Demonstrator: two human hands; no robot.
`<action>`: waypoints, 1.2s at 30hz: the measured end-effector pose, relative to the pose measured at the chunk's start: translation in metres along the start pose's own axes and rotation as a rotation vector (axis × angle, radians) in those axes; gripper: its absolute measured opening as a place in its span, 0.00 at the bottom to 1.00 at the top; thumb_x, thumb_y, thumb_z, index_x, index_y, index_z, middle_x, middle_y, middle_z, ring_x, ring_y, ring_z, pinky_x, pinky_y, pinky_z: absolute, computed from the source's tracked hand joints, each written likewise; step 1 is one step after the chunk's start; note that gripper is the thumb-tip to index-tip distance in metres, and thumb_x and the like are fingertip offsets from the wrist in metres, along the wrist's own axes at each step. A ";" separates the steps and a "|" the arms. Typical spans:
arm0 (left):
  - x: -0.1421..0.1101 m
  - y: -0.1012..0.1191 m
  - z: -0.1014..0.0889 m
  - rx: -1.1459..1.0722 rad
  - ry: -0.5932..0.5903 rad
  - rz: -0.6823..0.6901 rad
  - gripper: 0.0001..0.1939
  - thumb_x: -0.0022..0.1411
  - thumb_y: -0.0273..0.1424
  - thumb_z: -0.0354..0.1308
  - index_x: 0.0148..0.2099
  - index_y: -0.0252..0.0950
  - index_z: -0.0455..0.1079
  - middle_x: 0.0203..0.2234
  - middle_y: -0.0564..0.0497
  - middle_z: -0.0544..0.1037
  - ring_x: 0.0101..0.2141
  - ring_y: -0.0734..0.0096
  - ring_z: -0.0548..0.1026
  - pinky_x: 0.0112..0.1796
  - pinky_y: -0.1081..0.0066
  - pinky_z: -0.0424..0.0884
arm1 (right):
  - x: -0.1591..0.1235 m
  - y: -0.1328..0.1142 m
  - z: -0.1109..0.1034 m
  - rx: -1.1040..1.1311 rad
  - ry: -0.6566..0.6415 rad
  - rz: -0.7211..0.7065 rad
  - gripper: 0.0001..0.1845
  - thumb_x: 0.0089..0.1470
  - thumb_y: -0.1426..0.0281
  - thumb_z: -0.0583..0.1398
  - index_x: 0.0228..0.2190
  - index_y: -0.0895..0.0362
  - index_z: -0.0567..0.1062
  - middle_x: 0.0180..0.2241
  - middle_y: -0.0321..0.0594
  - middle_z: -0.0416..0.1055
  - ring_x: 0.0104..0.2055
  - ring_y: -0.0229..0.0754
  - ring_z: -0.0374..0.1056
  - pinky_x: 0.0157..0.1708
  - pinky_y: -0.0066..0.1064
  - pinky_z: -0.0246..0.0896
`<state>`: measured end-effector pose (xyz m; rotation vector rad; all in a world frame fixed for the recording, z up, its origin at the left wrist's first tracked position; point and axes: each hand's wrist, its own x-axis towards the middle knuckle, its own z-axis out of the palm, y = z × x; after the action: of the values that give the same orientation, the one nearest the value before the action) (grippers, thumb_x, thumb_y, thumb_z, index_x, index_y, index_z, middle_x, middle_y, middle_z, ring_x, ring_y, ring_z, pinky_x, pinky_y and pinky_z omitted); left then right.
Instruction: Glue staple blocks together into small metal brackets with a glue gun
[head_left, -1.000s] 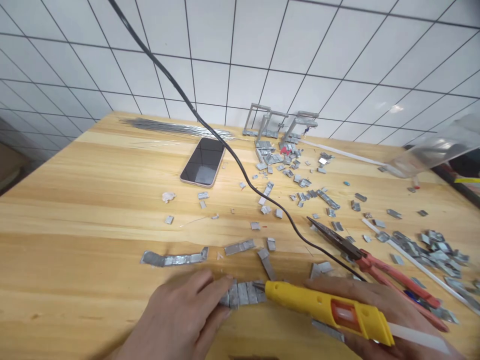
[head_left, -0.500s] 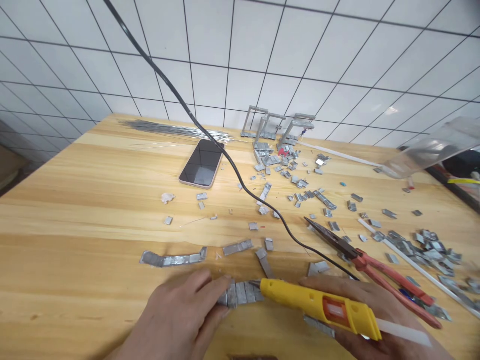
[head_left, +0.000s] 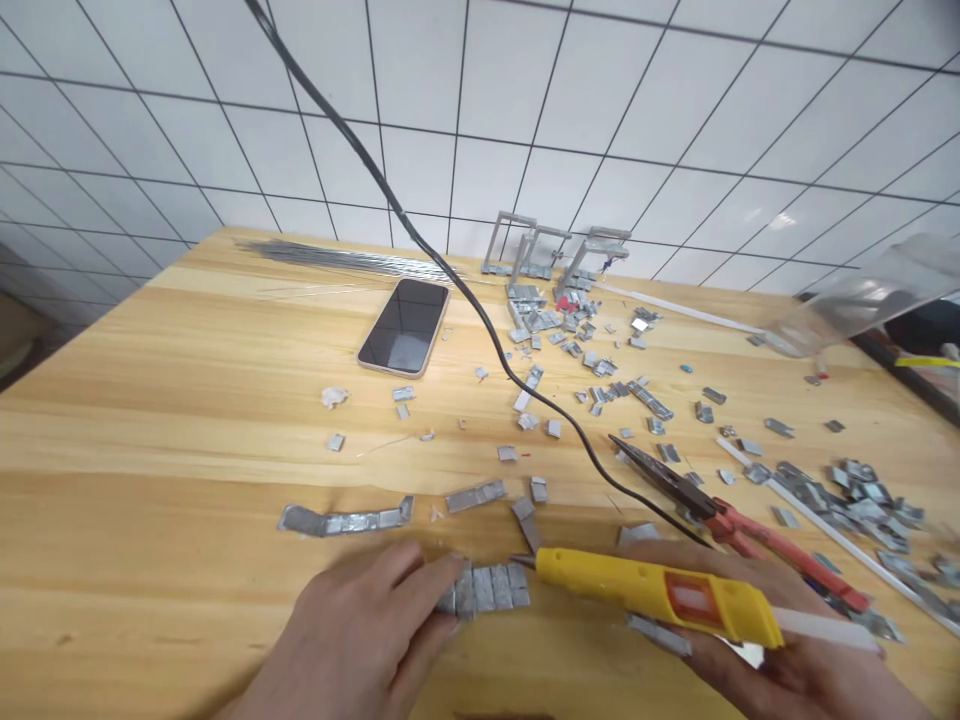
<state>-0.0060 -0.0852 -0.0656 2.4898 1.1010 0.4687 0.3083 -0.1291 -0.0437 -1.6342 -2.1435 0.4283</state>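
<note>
My left hand [head_left: 367, 620] pinches the left end of a short grey segmented metal strip [head_left: 491, 588] between thumb and fingers, low over the wooden table. In my right hand [head_left: 780, 610] is a yellow hot glue gun [head_left: 645, 590], with a white glue stick [head_left: 821, 628] poking out of its back end. The gun's metal nozzle lies just above the strip's right end. Beneath the gun, a grey metal piece [head_left: 658, 634] shows by my right fingers; whether they hold it I cannot tell. Other grey strips [head_left: 476, 496] lie just beyond my hands.
Pliers with red handles [head_left: 757, 535] lie beside my right hand. A black cable [head_left: 480, 310] crosses the view down to the right hand. Further back are a phone [head_left: 405, 327], thin metal rods [head_left: 352, 260], small metal frames [head_left: 525, 240] and many scattered grey pieces [head_left: 862, 495].
The glue gun has moved a little right, its nozzle shifting off the strip's surface to its right end. The cable has swung right with it. My left hand stays put.
</note>
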 end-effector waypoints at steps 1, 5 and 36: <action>0.000 0.000 0.000 0.003 -0.005 -0.001 0.13 0.62 0.26 0.53 0.49 0.43 0.67 0.34 0.53 0.77 0.31 0.65 0.77 0.29 0.68 0.75 | 0.004 -0.003 0.000 -0.011 -0.046 -0.031 0.12 0.52 0.66 0.60 0.39 0.49 0.77 0.40 0.37 0.79 0.37 0.50 0.77 0.29 0.28 0.75; 0.001 0.002 0.000 0.005 0.007 -0.002 0.13 0.62 0.26 0.53 0.48 0.43 0.68 0.34 0.53 0.78 0.30 0.66 0.77 0.29 0.70 0.75 | 0.018 -0.015 0.000 -0.011 -0.117 -0.091 0.15 0.53 0.70 0.57 0.43 0.51 0.76 0.39 0.40 0.80 0.34 0.49 0.78 0.23 0.27 0.74; 0.007 0.007 -0.002 0.012 0.079 -0.008 0.10 0.57 0.24 0.54 0.41 0.40 0.71 0.30 0.53 0.79 0.26 0.67 0.76 0.25 0.70 0.73 | 0.004 -0.009 0.002 0.045 -0.005 0.027 0.09 0.53 0.62 0.59 0.34 0.49 0.79 0.37 0.36 0.80 0.35 0.49 0.77 0.27 0.29 0.75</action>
<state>0.0015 -0.0840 -0.0598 2.4955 1.1465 0.5638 0.2982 -0.1276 -0.0407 -1.6411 -2.1018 0.4857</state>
